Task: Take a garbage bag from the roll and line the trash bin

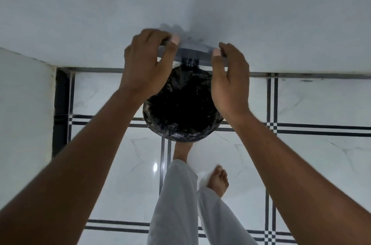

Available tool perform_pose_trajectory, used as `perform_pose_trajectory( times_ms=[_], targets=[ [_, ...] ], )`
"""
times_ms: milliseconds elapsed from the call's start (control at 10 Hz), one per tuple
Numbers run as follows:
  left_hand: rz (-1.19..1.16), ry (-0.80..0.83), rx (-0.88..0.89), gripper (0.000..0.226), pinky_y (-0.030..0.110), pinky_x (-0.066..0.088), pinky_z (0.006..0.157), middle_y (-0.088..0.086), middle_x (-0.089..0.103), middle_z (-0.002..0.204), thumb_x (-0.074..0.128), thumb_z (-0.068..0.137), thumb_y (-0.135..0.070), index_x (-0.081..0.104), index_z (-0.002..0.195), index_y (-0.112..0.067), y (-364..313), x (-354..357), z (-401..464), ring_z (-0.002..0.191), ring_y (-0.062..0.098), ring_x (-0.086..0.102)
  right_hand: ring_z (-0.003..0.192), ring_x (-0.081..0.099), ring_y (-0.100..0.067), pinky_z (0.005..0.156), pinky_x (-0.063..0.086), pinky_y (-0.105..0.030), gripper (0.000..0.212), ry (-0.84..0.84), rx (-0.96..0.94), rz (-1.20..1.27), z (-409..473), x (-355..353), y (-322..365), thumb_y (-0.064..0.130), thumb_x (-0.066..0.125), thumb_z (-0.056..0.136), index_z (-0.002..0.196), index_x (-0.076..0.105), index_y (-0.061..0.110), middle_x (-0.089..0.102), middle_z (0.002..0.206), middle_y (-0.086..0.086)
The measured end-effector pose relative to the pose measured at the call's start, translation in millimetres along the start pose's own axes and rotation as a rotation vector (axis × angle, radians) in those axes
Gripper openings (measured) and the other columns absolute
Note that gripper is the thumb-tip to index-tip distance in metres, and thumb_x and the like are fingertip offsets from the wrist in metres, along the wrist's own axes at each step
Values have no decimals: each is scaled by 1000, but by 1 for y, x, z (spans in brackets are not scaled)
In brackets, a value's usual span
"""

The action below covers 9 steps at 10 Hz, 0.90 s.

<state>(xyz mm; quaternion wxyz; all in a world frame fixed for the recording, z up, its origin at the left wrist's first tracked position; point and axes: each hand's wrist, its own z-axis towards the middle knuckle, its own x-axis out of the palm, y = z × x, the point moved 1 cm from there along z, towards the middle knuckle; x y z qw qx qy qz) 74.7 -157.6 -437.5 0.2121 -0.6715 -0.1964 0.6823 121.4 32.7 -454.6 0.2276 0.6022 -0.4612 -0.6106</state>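
A round trash bin stands on the floor against the wall, and a black garbage bag (180, 108) lines it, folded over the rim all round. The bin's grey lid (193, 52) stands open at the back, seen edge-on, with its hinge (189, 62) just below. My left hand (146, 64) grips the lid's left end with curled fingers. My right hand (230, 80) pinches the lid's right end between thumb and fingers. No roll of bags is in view.
A white wall (200, 4) rises behind the bin. A white wall section (24, 104) juts out at the left beside a dark corner gap. My light trousers (176, 204) and bare feet are below the bin, one foot (181, 150) at its front edge.
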Motion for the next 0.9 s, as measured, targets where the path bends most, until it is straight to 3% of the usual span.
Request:
perform_pose_trajectory(
  times_ms=[200,300,400,500,600,700,900],
  targets=[
    [-70,66,-82,27,38,46,99,-1,66,123,59,103,-39,69,119,-19,20,14,-81,114,23,58,140,56,-25,121,43,-48,47,99,84,-64,-45,7,-46,43,36,116,140,66,16,67,143,-3],
    [-47,210,-205,28,37,48,90,1,65,123,60,98,-37,68,116,-17,37,37,-135,110,24,58,136,59,-27,118,48,-49,50,185,159,-129,-83,18,-75,47,44,111,143,66,15,67,144,-5],
    [-154,494,-380,40,41,55,105,5,62,142,60,102,-37,65,136,-17,52,68,-165,126,26,61,134,62,-18,113,52,-40,47,371,336,-120,-103,33,-97,39,53,107,149,66,21,67,145,6],
    [-152,610,-513,44,37,49,110,3,53,158,64,108,-25,55,150,-15,63,90,-176,134,28,62,138,62,-21,115,51,-43,54,552,484,-146,-111,48,-114,35,53,103,156,59,30,64,153,7],
    [-121,581,-571,43,40,50,111,2,56,157,64,108,-24,57,149,-16,65,93,-171,135,29,63,136,61,-21,115,48,-42,50,519,557,-132,-109,50,-113,32,57,105,155,60,29,63,151,6],
    [-231,530,-620,40,32,46,108,3,64,152,62,109,-23,62,148,-18,50,78,-157,137,27,61,131,61,-17,110,48,-35,43,440,598,-28,-103,39,-90,34,60,108,151,63,30,64,139,10],
    [-420,366,-597,31,26,45,103,-1,71,135,67,107,-22,70,137,-14,-23,0,-144,129,20,65,116,64,-12,96,47,-28,29,312,544,182,-100,-27,0,36,62,110,135,73,26,70,125,10]
  ],
)
